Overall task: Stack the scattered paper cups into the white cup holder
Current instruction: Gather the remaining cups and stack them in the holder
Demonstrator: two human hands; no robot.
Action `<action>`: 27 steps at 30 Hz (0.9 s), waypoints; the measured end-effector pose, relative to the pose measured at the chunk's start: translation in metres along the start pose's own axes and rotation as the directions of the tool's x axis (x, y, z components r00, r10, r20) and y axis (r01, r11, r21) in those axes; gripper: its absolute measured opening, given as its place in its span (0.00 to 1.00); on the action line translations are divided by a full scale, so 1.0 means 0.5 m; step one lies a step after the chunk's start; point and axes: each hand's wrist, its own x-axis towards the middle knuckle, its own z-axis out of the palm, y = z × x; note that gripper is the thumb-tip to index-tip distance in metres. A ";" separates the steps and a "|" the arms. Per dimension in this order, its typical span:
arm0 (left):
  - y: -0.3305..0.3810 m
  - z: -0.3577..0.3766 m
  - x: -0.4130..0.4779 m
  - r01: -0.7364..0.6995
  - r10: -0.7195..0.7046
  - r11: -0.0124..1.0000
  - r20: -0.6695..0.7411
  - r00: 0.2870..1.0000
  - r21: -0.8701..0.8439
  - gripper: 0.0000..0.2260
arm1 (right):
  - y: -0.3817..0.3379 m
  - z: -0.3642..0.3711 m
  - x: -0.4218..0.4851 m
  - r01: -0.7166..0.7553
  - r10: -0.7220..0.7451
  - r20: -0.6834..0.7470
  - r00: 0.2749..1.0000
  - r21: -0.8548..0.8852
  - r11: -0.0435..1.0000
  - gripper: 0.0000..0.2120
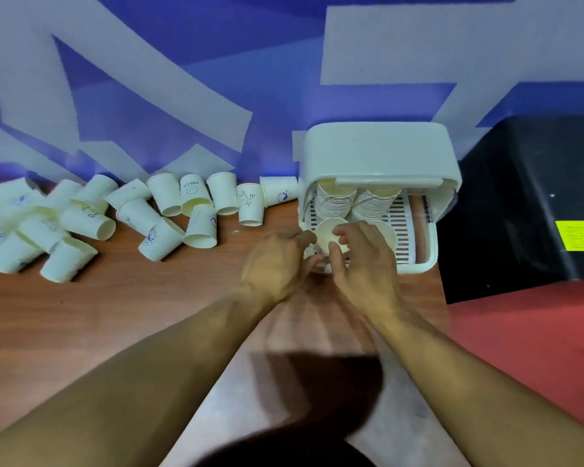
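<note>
Centre right of the frame: holder (378, 153), white, rounded top, open front, standing on the table (115, 315) close against the wall (182, 79). Inside, on a slatted floor, two stacks (334, 203) side by side, ringed with cup rims.

At the holder's front edge, before the left-hand stack: cup (327, 235), mouth toward the camera, caught between both hands. Cannot tell whether already seated on that stack. Just right of it, a second open mouth (386, 232), partly hidden behind the right hand's knuckles.

Left hand (277, 264): below and left of the cup, fingers curled in a narrow grip on its left side, thumb near the lower rim. Right hand (364, 264): below and right, thumb and forefinger pinching the cup's right rim, other fingers bent loosely over the holder's front. Both forearms running in from the bottom corners.

Left half of the frame: loose cups (81, 217), many, in a jumbled band along the foot of the wall, most lying on their sides, several with small printed marks, the nearest just beside the holder's left wall.

Right edge: black box (526, 203) with a yellow label (579, 235), just beside the holder. Lower right: red surface (520, 332) meeting the wooden table. Wall blue with broad white shapes.
</note>
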 end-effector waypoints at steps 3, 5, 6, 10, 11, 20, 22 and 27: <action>-0.031 -0.053 -0.058 0.082 -0.077 0.994 -0.073 0.994 0.072 0.14 | -0.075 0.014 0.003 0.060 -0.061 0.060 0.996 0.012 0.998 0.09; -0.051 -0.089 -0.099 0.131 -0.119 0.985 -0.105 0.987 0.111 0.14 | -0.128 0.024 0.004 0.108 -0.109 0.104 0.989 0.015 0.994 0.10; -0.063 -0.112 -0.126 0.157 -0.143 0.980 -0.119 0.983 0.122 0.15 | -0.160 0.031 0.004 0.135 -0.136 0.123 0.983 0.014 0.991 0.10; -0.119 -0.200 -0.242 0.295 -0.266 0.940 -0.174 0.948 0.169 0.15 | -0.290 0.058 0.000 0.247 -0.252 0.203 0.946 0.050 0.968 0.12; -0.136 -0.221 -0.271 0.336 -0.302 0.924 -0.190 0.934 0.181 0.15 | -0.324 0.068 0.000 0.281 -0.286 0.226 0.931 0.054 0.958 0.12; -0.327 -0.382 -0.501 0.603 -0.548 0.784 -0.292 0.784 0.146 0.15 | -0.601 0.184 0.020 0.468 -0.484 0.396 0.780 0.145 0.872 0.16; -0.390 -0.402 -0.526 0.631 -0.581 0.769 -0.301 0.756 0.101 0.15 | -0.645 0.229 0.032 0.491 -0.500 0.415 0.760 0.137 0.860 0.16; -0.565 -0.420 -0.550 0.650 -0.634 0.760 -0.249 0.732 -0.021 0.16 | -0.755 0.377 0.071 0.502 -0.469 0.518 0.715 0.086 0.861 0.15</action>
